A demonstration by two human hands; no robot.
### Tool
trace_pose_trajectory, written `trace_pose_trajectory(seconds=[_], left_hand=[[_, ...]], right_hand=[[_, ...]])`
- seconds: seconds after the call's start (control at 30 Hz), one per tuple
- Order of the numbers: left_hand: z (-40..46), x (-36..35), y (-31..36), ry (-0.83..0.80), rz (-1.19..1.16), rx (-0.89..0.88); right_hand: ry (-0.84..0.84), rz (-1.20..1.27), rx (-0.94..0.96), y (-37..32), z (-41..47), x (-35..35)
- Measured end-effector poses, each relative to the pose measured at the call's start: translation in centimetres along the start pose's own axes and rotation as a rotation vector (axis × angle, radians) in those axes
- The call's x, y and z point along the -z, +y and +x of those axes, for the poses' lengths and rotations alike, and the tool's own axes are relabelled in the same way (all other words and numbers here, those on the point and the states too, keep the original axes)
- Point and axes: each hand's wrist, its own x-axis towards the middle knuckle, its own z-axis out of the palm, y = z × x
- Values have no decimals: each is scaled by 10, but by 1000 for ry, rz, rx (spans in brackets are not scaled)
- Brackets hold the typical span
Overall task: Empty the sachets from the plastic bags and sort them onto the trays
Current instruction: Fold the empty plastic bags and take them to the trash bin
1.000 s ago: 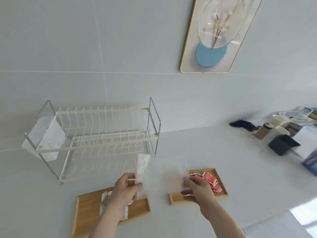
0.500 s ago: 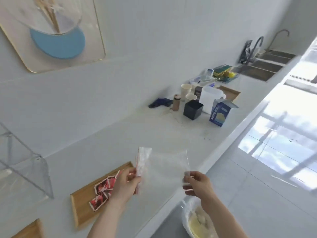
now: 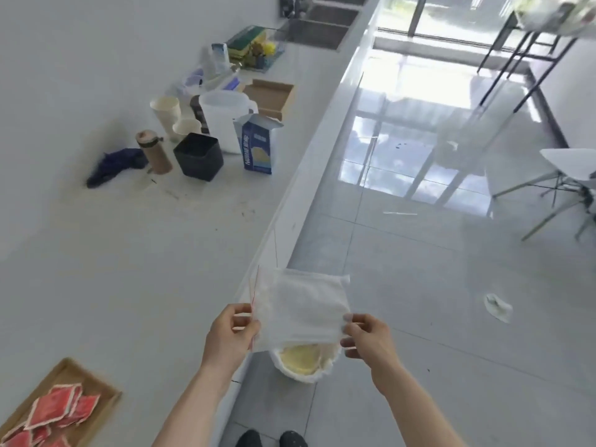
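I hold an empty clear plastic bag (image 3: 303, 306) with a red zip strip stretched between both hands, beyond the counter's edge and above a white-lined bin (image 3: 306, 361) on the floor. My left hand (image 3: 230, 332) pinches the bag's zip side. My right hand (image 3: 367, 337) pinches the opposite corner. A wooden tray (image 3: 96, 387) at the bottom left of the counter carries several red sachets (image 3: 59, 404). The other tray is out of view.
Further along the white counter (image 3: 129, 253) stand a black square pot (image 3: 198, 156), a blue carton (image 3: 258, 146), a white jug (image 3: 224, 119), paper cups (image 3: 166, 111), a brown bottle (image 3: 154, 151) and a dark cloth (image 3: 114, 164). A crumpled wrapper (image 3: 498, 306) lies on the tiled floor.
The view has swung right, away from the dish rack and trays, toward the counter's edge and floor. Both hands carried the empty bag from over the trays to above the bin.
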Motion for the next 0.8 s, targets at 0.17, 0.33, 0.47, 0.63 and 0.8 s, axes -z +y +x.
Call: trace_pose_trajectory(seconds=[0.17, 0.33, 0.47, 0.63, 0.8], left_hand=[[38, -42, -36, -82, 73, 45], [78, -76, -104, -100, 201, 127], [115, -97, -170, -120, 299, 194], [160, -119, -245, -129, 387, 240], [211, -143, -306, -128, 442, 232]], right_hand=[[127, 32, -128, 49, 22, 7], [217, 37, -241, 110, 57, -7], [267, 34, -317, 161, 96, -31], [317, 3, -347, 217, 151, -61], [329, -77, -312, 265, 215, -88]])
